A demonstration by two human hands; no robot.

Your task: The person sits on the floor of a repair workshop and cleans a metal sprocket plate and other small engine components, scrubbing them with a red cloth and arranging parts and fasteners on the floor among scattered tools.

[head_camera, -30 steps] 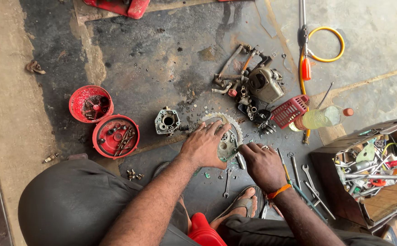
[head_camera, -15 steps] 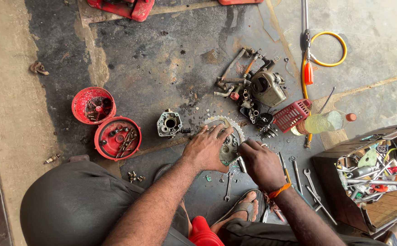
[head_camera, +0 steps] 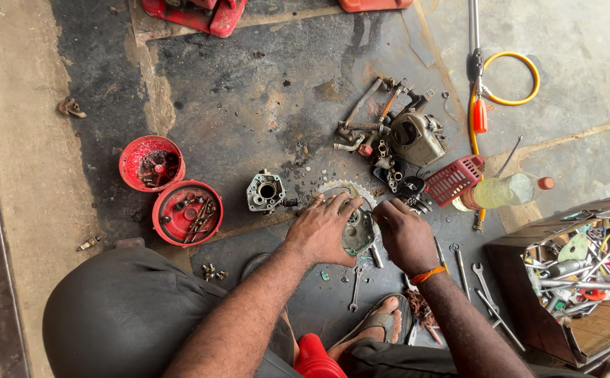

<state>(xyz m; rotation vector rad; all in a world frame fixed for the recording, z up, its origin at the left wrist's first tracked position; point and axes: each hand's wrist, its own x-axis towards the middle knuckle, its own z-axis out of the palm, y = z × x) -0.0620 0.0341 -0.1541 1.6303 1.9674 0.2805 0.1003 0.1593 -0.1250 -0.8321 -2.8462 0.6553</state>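
Head view: left hand (head_camera: 322, 227) lies flat, fingers spread, on a toothed metal cover (head_camera: 354, 224) on the floor (head_camera: 249, 91); right hand (head_camera: 403, 234), curled, touches its edge.

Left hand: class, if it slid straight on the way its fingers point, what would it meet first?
The left hand points up-right across the toothed metal cover; past its rim, probably the dark engine parts.

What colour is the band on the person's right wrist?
Orange; the wristband shows clearly in the head view.
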